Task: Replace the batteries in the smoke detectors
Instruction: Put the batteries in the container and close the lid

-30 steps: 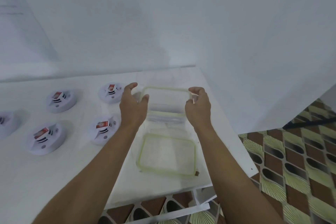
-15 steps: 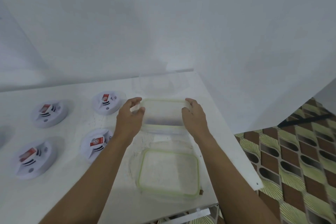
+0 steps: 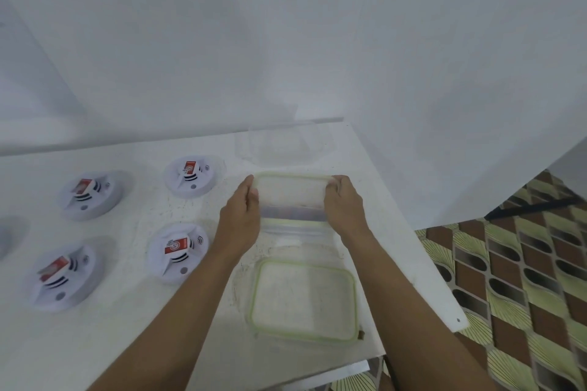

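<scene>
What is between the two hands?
In the head view, a clear plastic container with a green-rimmed lid sits between the left hand and right hand.

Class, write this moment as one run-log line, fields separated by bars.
left hand: gripping container left end | right hand: gripping right end | lid: flat on table | smoke detectors: untouched

Soft, even light fills the scene, bright but hazy, leaving the white wall [image 3: 286, 41] and table [image 3: 111, 343] washed out and low in contrast. Faint shadows lie to the left of the smoke detectors [image 3: 178, 252], so the light probably comes from the right. The whole frame is slightly blurred. Wide-angle distortion bends the table edge and the patterned floor [image 3: 524, 279] at the right.
</scene>
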A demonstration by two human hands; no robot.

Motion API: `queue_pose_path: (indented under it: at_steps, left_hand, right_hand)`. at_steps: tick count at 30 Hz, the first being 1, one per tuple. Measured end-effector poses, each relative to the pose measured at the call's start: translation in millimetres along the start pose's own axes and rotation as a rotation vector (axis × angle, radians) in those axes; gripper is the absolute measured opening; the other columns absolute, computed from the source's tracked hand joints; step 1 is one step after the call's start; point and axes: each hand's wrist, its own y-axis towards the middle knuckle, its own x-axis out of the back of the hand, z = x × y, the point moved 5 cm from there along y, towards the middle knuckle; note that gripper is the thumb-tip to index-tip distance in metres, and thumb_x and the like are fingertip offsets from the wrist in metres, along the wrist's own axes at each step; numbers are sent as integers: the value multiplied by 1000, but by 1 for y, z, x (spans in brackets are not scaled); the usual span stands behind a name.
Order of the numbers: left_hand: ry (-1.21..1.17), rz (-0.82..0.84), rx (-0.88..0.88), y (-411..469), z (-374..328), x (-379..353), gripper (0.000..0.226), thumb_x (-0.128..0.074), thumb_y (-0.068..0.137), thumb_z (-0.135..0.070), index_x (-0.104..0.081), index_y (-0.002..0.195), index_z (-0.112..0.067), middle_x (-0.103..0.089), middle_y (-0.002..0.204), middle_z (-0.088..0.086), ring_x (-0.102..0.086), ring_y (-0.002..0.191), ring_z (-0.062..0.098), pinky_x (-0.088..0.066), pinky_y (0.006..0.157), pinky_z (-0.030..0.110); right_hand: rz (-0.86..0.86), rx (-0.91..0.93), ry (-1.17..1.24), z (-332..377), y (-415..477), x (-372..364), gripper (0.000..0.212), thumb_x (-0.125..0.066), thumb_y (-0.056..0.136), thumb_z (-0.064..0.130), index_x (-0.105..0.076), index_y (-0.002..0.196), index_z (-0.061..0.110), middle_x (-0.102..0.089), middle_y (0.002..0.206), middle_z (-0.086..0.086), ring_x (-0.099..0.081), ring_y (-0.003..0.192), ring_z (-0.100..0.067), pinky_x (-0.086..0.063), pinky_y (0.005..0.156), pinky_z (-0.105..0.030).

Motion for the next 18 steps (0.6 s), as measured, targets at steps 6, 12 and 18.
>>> queue_pose_path:
  at_steps: [6, 12, 18]
  left_hand:
    - [-25, 69, 46, -4, 0, -7, 50, -31, 107, -30, -21, 156, -26, -27, 160, -6, -26, 146, 17, -20, 112, 26]
    - [6, 133, 2, -6, -1, -13, 60, -33, 106, -37, -7, 158, -23, -11, 165, -7, -14, 150, 13, -11, 116, 25]
    - [10, 177, 16, -7, 0, -13, 62, -31, 105, -42, -4, 158, -26, -15, 164, -6, -18, 150, 17, -14, 112, 24]
  right_hand:
    - [-11, 31, -55, 4, -2, -3, 25, -33, 107, 25, -51, 118, 11, -56, 99, 2, -54, 94, -19, -39, 80, -30]
    - [-19, 32, -78, 4, 0, -1, 27, -32, 107, 25, -51, 121, 11, -56, 95, 4, -55, 93, -19, -40, 79, -31]
    - [-34, 35, -90, 2, 3, 0, 27, -32, 107, 25, -51, 119, 10, -54, 91, 6, -54, 91, -19, -38, 78, -30]
